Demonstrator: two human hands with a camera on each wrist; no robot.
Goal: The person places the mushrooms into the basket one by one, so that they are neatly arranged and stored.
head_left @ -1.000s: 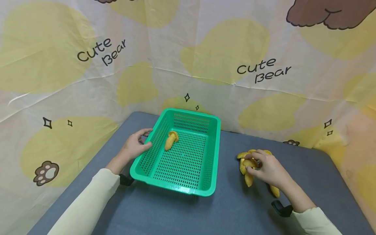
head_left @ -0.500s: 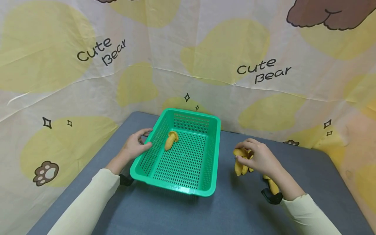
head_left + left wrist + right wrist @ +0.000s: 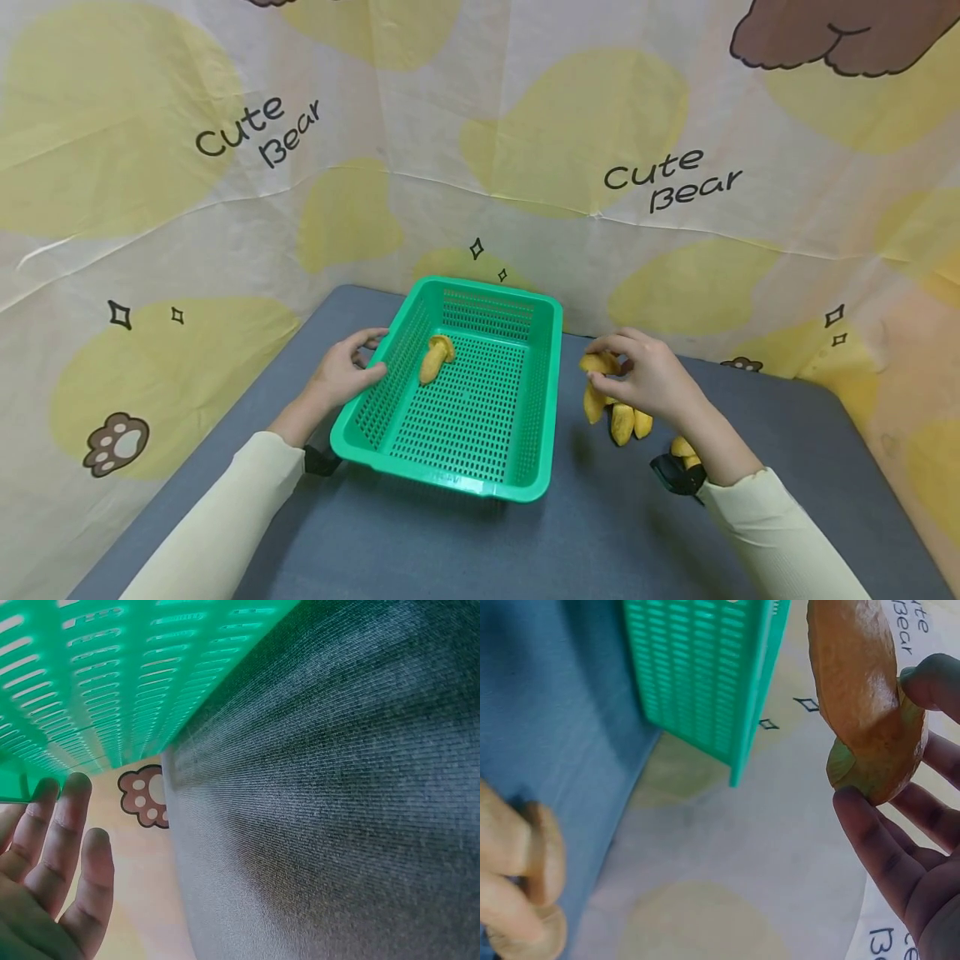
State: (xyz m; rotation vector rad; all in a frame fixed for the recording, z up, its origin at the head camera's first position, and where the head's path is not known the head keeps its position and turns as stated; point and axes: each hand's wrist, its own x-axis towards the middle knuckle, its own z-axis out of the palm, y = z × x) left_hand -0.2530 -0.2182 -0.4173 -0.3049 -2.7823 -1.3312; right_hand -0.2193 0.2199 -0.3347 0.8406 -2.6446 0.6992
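My right hand (image 3: 654, 383) pinches a yellow mushroom (image 3: 594, 402) by its cap and holds it up, right of the green basket (image 3: 457, 485). The right wrist view shows the thumb and fingers of my right hand (image 3: 922, 862) around the cap of this mushroom (image 3: 855, 675), its stem free. My left hand (image 3: 343, 375) touches the basket's left rim with fingers spread; in the left wrist view my left hand (image 3: 56, 877) has fairly straight fingertips against the outer side of the basket (image 3: 127, 682). One mushroom (image 3: 433, 364) lies inside the basket, near its left wall.
Other yellow mushrooms (image 3: 622, 424) lie on the grey-blue table (image 3: 570, 533) below my right hand, and another (image 3: 683, 448) is partly hidden beside the black wrist strap (image 3: 677, 476). A printed cloth (image 3: 450, 100) hangs behind the table.
My right hand has lifted a mushroom out of the group and moved left toward the basket. The left hand, the basket and the mushroom inside have stayed in place.
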